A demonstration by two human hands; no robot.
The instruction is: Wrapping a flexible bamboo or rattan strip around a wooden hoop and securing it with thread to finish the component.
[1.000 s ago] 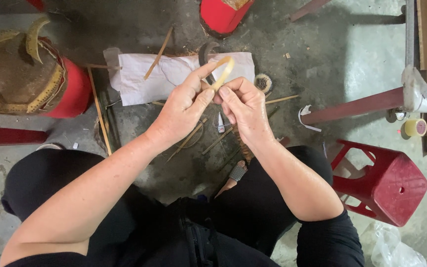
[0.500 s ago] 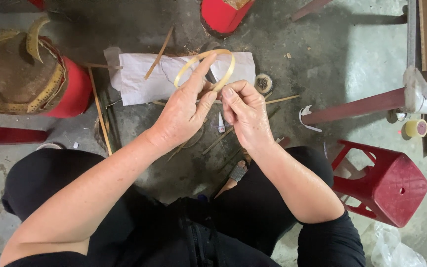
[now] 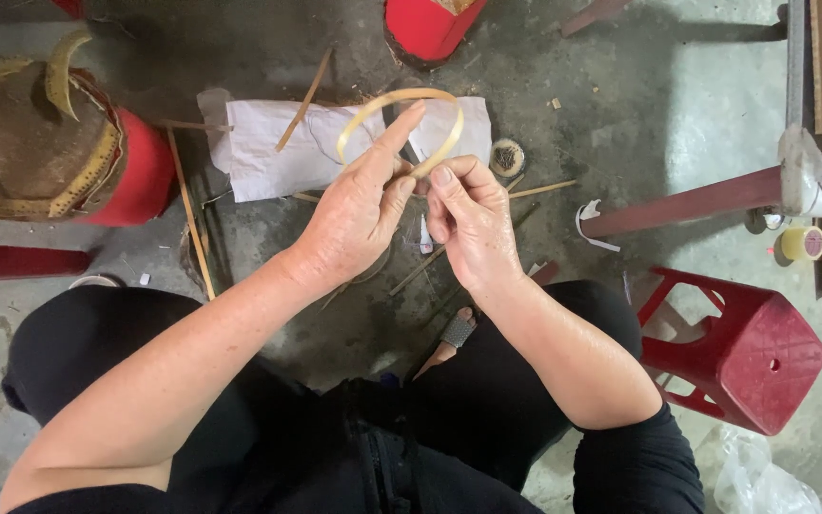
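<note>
Left hand: the left hand [image 3: 359, 214] is up in front of the knees, forefinger stretched straight out along the inside of the hoop, thumb and the other fingers curled in at the hoop's lower edge, where the grip itself is hard to make out.
Right hand: the right hand [image 3: 473, 219] sits just beside it, thumb and fingertips pressed together, pinching the hoop where its ends meet.
Hoop: a thin pale bamboo strip bent into a hoop [image 3: 363, 119], held tilted above the floor between both hands, its upper arc over the white cloth.
White cloth: a crumpled white cloth [image 3: 268, 152] lies flat on the concrete floor [image 3: 620, 114], a loose bamboo sliver [image 3: 304, 100] lying across it.
Left side: a round woven tray [image 3: 21, 143] rests on a red stool, with a long thin stick [image 3: 190, 224] on the floor near it.
Right side: another red plastic stool [image 3: 753, 352] stands by the right knee, well apart from the hands; a roll of yellow tape [image 3: 801, 243] lies further off under a bench leg.
Lap: black trousers, knees spread, more bamboo slivers scattered on the floor between them.
</note>
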